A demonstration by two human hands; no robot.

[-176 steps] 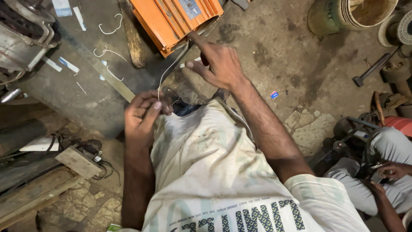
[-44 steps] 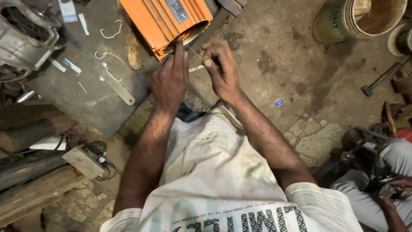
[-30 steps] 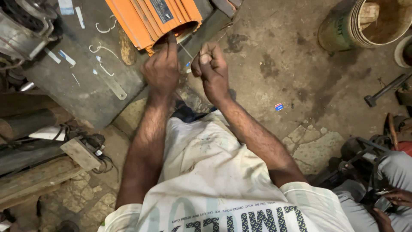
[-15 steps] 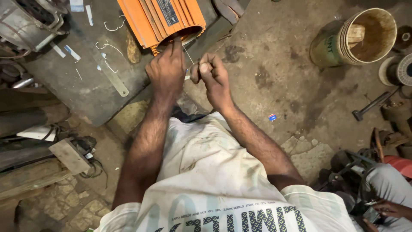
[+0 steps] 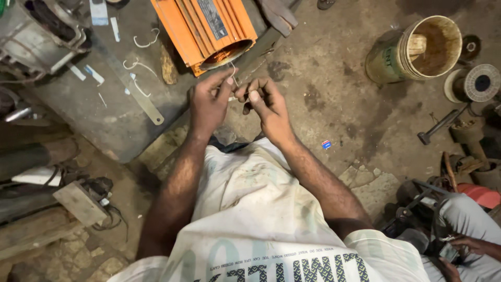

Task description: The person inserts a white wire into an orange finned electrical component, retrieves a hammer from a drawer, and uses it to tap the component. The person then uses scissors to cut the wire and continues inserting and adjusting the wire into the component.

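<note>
An orange finned electric motor housing (image 5: 206, 28) lies on a dark metal plate (image 5: 94, 112) on the floor, its open end with copper windings facing me. A thin white wire (image 5: 233, 73) runs from that opening down to my hands. My left hand (image 5: 207, 102) pinches the wire between thumb and forefinger just below the motor. My right hand (image 5: 263, 104) is close beside it, fingers curled around the wire's lower end and a small piece that I cannot make out.
A flat metal bar (image 5: 136, 94) and bent wire bits lie on the plate. A grey machine part (image 5: 39, 34) sits at the far left. A bucket (image 5: 417, 49) and wire spool (image 5: 475, 83) stand at right. Another person's hand (image 5: 467, 248) shows at bottom right.
My left hand rose from my lap to the wire at the motor's mouth. Both hands have come together just below the opening, and the view has shifted.
</note>
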